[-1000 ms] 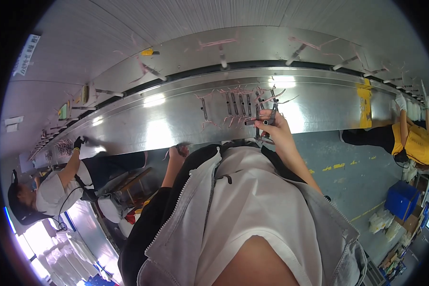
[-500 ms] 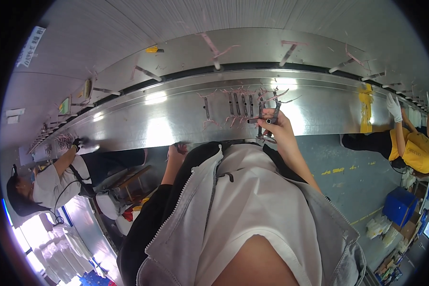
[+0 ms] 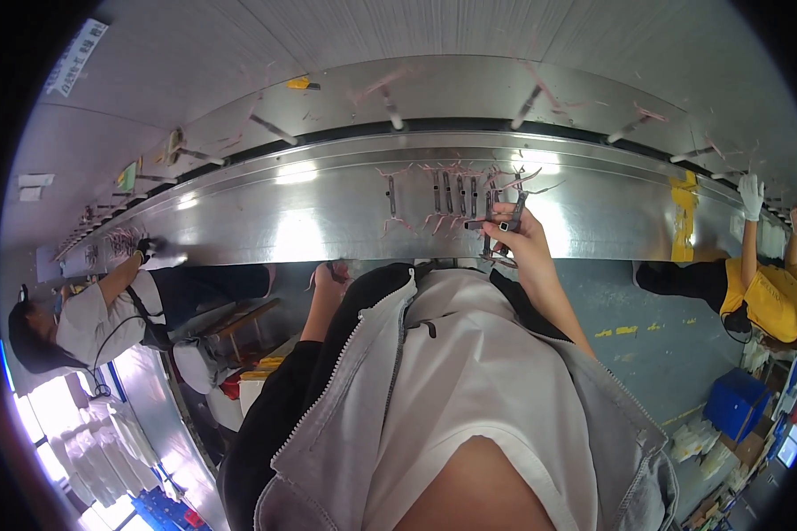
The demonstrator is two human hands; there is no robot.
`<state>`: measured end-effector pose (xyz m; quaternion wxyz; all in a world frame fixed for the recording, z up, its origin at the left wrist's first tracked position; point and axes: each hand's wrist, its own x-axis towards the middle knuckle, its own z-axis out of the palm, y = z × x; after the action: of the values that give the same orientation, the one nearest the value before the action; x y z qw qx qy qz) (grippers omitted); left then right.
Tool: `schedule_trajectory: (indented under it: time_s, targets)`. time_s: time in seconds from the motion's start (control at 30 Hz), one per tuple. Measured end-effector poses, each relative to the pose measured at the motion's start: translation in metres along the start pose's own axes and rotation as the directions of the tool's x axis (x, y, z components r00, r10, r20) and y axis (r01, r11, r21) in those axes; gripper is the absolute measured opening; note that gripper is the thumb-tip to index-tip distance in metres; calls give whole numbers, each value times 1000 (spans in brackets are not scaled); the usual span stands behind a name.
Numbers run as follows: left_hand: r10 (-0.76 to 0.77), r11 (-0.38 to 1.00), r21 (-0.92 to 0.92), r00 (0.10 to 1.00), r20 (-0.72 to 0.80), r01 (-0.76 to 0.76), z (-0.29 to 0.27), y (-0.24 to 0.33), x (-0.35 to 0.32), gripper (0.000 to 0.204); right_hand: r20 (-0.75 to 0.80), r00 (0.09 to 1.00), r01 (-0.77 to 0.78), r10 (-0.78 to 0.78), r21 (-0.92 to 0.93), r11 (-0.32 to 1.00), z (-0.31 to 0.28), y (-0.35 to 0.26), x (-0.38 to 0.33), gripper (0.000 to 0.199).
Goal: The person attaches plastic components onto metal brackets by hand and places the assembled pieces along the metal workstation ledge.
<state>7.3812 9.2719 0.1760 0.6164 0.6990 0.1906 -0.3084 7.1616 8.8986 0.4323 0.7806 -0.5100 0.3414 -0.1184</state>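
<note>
**Desk:** What does the frame show at the steel line?

**Photographer:** A worker in a grey zip jacket over a white shirt stands at a long stainless steel bench (image 3: 310,221). The right hand (image 3: 515,232) is raised to the bench face, its fingers pinched around a small dark clip-like part (image 3: 503,223) held against the metal — right at the end of a short row of similar dark parts (image 3: 443,193) already standing side by side, each with thin pinkish wires trailing from it.

**Desk:** And the other hand?

**Photographer:** The left hand (image 3: 329,276) sits low by the bench's lower edge, well apart from the row. It seems to close on something thin, but whether it is clenched or loose cannot be told from this view.

**Desk:** How far along does the job look?

**Photographer:** Judging from the layout, partway — several pieces are set in the row, the one in the right hand is not yet let go, and bare steel runs on to either side. How many remain cannot be seen.

**Desk:** Anyone else in shot?

**Photographer:** Two co-workers. One in a white shirt (image 3: 88,319) leans at the bench far to the left; another in yellow (image 3: 766,296) reaches up with a white glove (image 3: 751,193) at far right. A blue crate (image 3: 737,403) sits on the floor.
</note>
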Motion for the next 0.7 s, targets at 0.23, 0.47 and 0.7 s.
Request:
schedule_trajectory:
  time_s: [0.23,0.47,0.7]
  targets:
    - [-215,976,-79,854,-473,203,-68,37,25,26,16,1000,-7,8,-28,1000,92,26,1,35]
    - [293,915,404,646,-705,27,-136,73,50,35,34,998,-47,48,-49,998,187,53,4,36]
    - [370,889,440,758,-536,-123,-206,129,76,32,90,995,-29,35,-76,997,288,70,8,35]
